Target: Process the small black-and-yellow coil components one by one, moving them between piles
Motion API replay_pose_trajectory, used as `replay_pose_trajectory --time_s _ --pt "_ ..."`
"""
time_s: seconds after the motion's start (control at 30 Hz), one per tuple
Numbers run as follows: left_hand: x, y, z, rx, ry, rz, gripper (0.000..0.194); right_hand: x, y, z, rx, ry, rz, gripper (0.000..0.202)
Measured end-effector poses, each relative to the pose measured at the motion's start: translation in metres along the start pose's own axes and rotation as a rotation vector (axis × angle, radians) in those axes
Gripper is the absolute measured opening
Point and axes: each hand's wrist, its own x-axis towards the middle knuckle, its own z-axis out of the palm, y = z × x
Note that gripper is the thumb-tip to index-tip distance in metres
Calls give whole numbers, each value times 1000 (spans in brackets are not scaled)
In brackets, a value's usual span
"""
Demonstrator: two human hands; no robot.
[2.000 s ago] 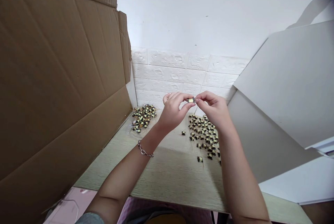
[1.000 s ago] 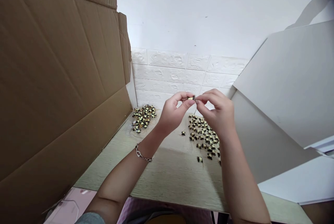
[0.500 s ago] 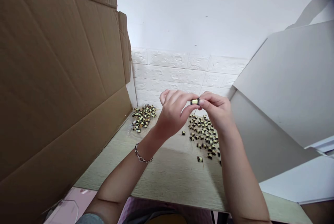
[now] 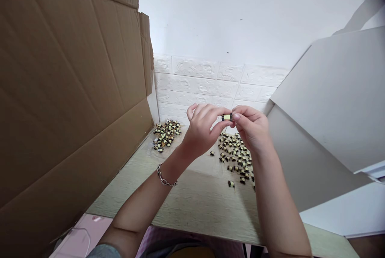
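Note:
Between the fingertips of both hands, raised above the table, is a small transformer (image 4: 227, 117) with a yellow-wrapped middle, black ends and thin metal pins. My left hand (image 4: 203, 125) pinches it with thumb and forefinger, the other fingers curled above. At its right end, my right hand (image 4: 252, 125) grips it between thumb and fingers. Below my right hand many similar transformers (image 4: 236, 149) lie spread on the table. One single transformer (image 4: 231, 184) with a loose wire rests nearer the front edge, and another transformer (image 4: 212, 153) sits left of the spread ones.
A heap of similar parts (image 4: 167, 133) lies at the back left on clear plastic. A tall cardboard sheet (image 4: 75, 89) borders the left of the pale wooden table (image 4: 180, 206). Grey-white panels (image 4: 327, 101) stand on the right, and a white brick-patterned wall (image 4: 195, 85) closes the back.
The view has shifted slightly, so everything sits a little further right. Both hands keep their pinch on the transformer, with hardly any change of pose.

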Motion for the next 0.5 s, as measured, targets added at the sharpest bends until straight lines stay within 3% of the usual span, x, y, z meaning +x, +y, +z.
replay_pose_trajectory --time_s 0.5 --pt "-1 -2 2 -6 -26 12 14 1 -1 2 169 -98 207 12"
